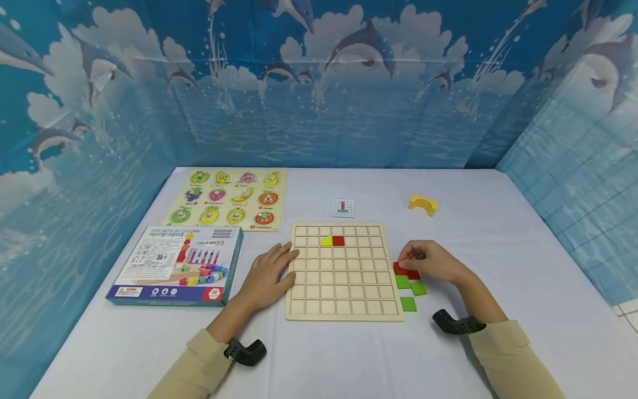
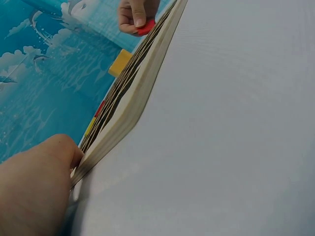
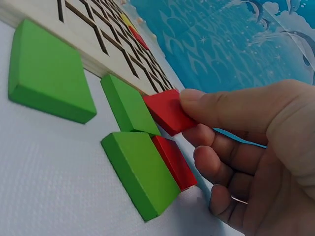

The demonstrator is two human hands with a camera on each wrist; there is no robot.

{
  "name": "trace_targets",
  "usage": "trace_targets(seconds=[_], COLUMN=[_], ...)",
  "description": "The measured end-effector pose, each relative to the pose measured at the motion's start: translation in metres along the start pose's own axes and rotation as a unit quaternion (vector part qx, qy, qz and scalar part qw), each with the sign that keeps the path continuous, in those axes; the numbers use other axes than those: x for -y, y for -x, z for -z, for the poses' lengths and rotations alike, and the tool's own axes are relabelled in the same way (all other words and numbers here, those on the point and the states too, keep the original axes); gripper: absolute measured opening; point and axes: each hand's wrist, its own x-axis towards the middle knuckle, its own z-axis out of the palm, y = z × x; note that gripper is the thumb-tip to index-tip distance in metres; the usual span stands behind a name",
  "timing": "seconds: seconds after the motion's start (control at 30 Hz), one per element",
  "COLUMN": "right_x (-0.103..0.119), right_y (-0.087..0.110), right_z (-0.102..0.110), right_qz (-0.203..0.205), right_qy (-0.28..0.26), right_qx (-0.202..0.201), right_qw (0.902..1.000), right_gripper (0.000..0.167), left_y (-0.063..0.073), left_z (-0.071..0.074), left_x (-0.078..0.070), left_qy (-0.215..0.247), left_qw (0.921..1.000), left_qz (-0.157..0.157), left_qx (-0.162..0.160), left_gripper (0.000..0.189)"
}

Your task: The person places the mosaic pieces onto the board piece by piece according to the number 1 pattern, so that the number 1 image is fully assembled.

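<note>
A wooden grid board (image 1: 344, 317) lies flat on the white table. My left hand (image 1: 266, 277) rests at its left edge, fingers extended and touching the rim. On the board, a yellow piece with a rounded corner (image 1: 326, 241) sits beside a red square tile (image 1: 338, 241). Right of the board, my right hand (image 1: 432, 260) pinches another red tile (image 3: 170, 110) between thumb and fingers, tilted in the right wrist view. Close by lie one more red tile (image 3: 175, 162) and three green tiles (image 3: 51, 73), two of them touching or nearly touching it.
A small pattern card (image 1: 343, 208) lies beyond the board, and a yellow arch block (image 1: 422, 204) stands at the back right. On the left are a beaded-column toy box (image 1: 174, 266) and a fruit puzzle board (image 1: 226, 200). Dolphin-print cloth (image 1: 319, 122) hangs behind the table.
</note>
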Motion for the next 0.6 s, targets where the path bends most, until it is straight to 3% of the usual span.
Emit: trace_targets(seconds=[0.6], right_x=[0.0083], right_y=[0.0012], right_z=[0.0004], right_qz=[0.015], right_qy=[-0.052], right_qx=[-0.016], right_qw=[0.9984], right_gripper=[0.019], left_y=[-0.0008], left_z=[-0.0002], left_x=[0.0006], left_qy=[-0.001], left_qw=[1.0], left_qz=[-0.004], left_qx=[-0.004], left_gripper=[0.051])
